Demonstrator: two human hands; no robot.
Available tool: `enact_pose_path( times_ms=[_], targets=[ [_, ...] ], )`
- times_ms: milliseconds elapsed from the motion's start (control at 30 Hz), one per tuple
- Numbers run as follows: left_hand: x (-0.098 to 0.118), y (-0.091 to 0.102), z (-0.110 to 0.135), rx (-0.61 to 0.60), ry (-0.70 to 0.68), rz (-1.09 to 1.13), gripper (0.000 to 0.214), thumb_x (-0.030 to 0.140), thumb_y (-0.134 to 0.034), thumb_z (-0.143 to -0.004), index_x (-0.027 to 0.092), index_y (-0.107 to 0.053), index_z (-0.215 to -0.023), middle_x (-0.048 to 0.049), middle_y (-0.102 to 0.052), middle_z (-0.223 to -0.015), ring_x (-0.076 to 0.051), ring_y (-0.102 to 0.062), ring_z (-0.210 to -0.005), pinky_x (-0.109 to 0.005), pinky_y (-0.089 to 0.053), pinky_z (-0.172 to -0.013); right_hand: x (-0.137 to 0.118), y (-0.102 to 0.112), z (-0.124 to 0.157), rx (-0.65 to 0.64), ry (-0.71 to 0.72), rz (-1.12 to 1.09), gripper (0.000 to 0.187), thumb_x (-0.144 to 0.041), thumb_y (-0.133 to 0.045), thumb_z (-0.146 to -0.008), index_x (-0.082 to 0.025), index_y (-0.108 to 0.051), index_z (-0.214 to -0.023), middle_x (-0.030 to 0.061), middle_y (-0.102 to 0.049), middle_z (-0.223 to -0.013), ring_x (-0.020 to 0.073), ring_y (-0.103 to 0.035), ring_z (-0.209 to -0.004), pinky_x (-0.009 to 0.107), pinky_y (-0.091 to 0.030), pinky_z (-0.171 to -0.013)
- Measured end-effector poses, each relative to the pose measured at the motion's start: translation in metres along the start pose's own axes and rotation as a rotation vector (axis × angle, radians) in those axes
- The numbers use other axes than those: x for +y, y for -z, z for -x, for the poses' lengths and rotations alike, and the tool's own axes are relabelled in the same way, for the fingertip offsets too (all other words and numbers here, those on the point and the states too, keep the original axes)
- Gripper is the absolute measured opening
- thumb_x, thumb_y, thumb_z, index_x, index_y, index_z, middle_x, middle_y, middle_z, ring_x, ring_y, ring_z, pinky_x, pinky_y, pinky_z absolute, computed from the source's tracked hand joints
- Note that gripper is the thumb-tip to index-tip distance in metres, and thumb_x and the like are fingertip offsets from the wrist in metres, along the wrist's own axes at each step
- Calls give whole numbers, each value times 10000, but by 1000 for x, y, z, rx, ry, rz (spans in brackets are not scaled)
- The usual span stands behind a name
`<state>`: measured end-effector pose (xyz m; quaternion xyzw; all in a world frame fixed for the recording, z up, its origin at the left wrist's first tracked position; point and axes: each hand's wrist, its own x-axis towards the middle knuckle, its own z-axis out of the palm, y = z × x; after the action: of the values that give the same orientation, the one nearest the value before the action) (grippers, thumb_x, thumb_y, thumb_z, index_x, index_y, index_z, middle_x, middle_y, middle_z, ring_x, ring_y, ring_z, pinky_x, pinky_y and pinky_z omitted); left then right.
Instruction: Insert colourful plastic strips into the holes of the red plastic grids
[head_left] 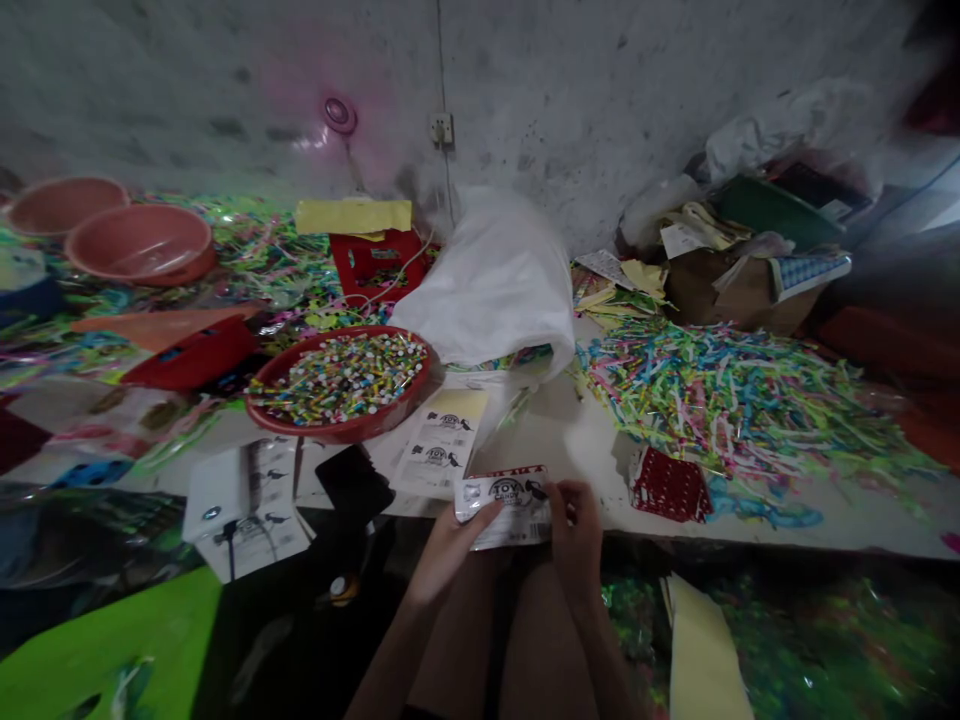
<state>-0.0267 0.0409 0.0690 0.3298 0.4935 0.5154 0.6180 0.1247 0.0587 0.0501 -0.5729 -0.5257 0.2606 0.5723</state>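
Above my lap, at the table's front edge, a white label card printed "TOY CANDY" is held between both hands. A red patterned strip shows along its top edge. My left hand grips the card's left side, thumb across the front. My right hand is closed at the card's right edge, fingertips bent and partly hidden. Just beyond lies a sheet of similar printed labels on the table. To the right sits a stack of red patterned pieces.
A red basin full of small colourful sticks stands left of centre. A white sack lies behind. Colourful strips are heaped right. A white device, a dark object and a green stool are at left.
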Motion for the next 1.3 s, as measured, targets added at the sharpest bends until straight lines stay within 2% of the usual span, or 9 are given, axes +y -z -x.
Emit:
enact_pose_path(
  times_ms=[267,433,600,800,867,967,1033,1200,1300],
  targets=[
    [-7,2,4,12,12,42,527,428,-770,-611,124,-670,-1030,-106,-702,-1038,-276,-638,-1003,-373,-490,-922,-5,4,9,-12,-66,-1,314,-504,-554,-802,-190,-547,-797,18,-635,-699,150,-593,-624,236,-464,-516],
    [-5,3,5,41,1,46,506,415,-764,-628,127,-670,-1033,-104,-701,-1043,-273,-644,-990,-387,-494,-918,-1,1,7,10,0,17,293,-476,-552,-810,-184,-558,-795,23,-633,-712,149,-593,-646,253,-479,-588],
    [-10,4,1,35,18,68,525,408,-760,-630,109,-660,-1049,-125,-702,-1028,-280,-649,-973,-405,-495,-916,3,-1,11,73,63,51,287,-466,-550,-808,-182,-571,-774,25,-628,-713,148,-584,-645,250,-467,-584],
    [-13,7,0,69,-66,-105,440,378,-790,-569,133,-701,-923,-97,-725,-953,-277,-664,-916,-371,-527,-858,7,3,4,-44,-108,38,328,-515,-541,-804,-190,-583,-806,-13,-589,-630,137,-563,-583,238,-453,-554],
    [-13,7,2,53,-82,-101,441,363,-780,-589,144,-692,-962,-88,-721,-974,-260,-664,-922,-351,-530,-855,7,4,1,-72,-119,82,368,-537,-529,-805,-190,-613,-895,-18,-569,-631,142,-559,-596,250,-454,-579],
    [-16,6,3,61,-66,-90,451,352,-780,-585,130,-690,-967,-100,-721,-969,-265,-666,-915,-354,-537,-843,6,4,-1,-80,-47,218,487,-548,-505,-819,-202,-594,-1150,-18,-543,-645,163,-554,-651,292,-455,-685],
    [-19,4,2,94,-49,-107,453,347,-794,-551,121,-699,-932,-107,-726,-936,-278,-671,-890,-367,-546,-821,5,4,0,-88,2,310,540,-559,-492,-824,-204,-566,-1223,-8,-535,-640,182,-547,-680,317,-443,-729],
    [-17,4,2,141,1,-66,478,372,-817,-501,118,-705,-890,-103,-733,-888,-284,-679,-847,-376,-558,-790,6,8,0,-100,76,463,537,-603,-473,-817,-177,-629,-1103,31,-578,-635,222,-536,-758,369,-400,-809],
    [-9,9,5,186,-3,75,535,422,-798,-550,101,-685,-963,-108,-727,-925,-281,-677,-871,-389,-554,-816,15,9,0,-128,-26,333,521,-651,-491,-772,-181,-642,-938,24,-584,-628,201,-546,-703,339,-421,-736]
  ],
)
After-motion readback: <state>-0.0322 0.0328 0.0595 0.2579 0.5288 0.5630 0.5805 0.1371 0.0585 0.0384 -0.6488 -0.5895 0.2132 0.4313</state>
